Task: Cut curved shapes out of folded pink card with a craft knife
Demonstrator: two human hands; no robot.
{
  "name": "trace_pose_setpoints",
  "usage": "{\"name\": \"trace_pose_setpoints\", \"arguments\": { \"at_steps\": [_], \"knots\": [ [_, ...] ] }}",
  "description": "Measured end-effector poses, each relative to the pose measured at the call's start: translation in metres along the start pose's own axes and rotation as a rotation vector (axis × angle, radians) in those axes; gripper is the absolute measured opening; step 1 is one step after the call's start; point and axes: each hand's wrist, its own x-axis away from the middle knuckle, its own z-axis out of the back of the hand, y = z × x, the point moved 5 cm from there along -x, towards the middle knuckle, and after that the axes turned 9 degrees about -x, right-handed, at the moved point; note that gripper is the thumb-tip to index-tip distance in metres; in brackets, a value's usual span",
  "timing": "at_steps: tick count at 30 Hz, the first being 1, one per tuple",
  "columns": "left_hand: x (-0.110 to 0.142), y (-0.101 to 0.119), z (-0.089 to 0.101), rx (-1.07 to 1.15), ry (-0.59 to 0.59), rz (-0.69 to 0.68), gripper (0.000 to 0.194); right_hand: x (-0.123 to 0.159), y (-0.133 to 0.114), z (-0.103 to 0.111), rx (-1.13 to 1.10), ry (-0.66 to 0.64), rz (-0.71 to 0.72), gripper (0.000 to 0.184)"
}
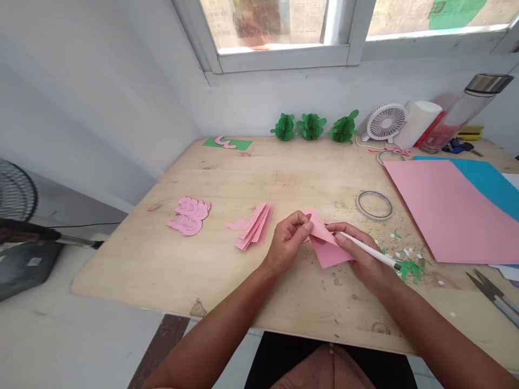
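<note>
Between my hands, just above the table, is a folded piece of pink paper [330, 254]. My left hand [290, 237] pinches its upper left edge between thumb and fingers. On the other side my right hand [363, 254] grips the paper's right edge, and a white pen [368, 250] lies across that hand, its dark end toward the lower right. Left of my left hand stands a bundle of folded pink paper [256, 227], with a wavy cut strip by it. Farther left lies a pile of pink scalloped cut-outs [190, 216].
Green paper scraps [411, 269] lie right of my hand, near a tape roll [374, 205]. Scissors [492, 294] and a large pink sheet [454, 216] are at the right. Green paper figures [311, 127], a small fan [385, 121] and a bottle [462, 116] stand along the wall.
</note>
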Motion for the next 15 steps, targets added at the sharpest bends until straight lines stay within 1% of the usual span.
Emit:
{"name": "trace_pose_setpoints", "arguments": {
  "at_steps": [7, 13, 15],
  "knots": [
    [0.0002, -0.001, -0.0002, -0.042, 0.004, 0.013, 0.036, 0.0013, 0.0016, 0.0028, 0.073, 0.06, 0.011, 0.034],
    [0.0005, -0.0004, -0.0009, -0.049, 0.009, 0.017, 0.037, 0.0002, -0.0006, -0.0005, 0.087, 0.017, 0.002, 0.035],
    [0.0007, -0.0006, -0.0017, -0.047, 0.004, 0.022, 0.037, 0.0001, -0.0018, -0.0004, 0.087, 0.039, 0.003, 0.034]
  ]
}}
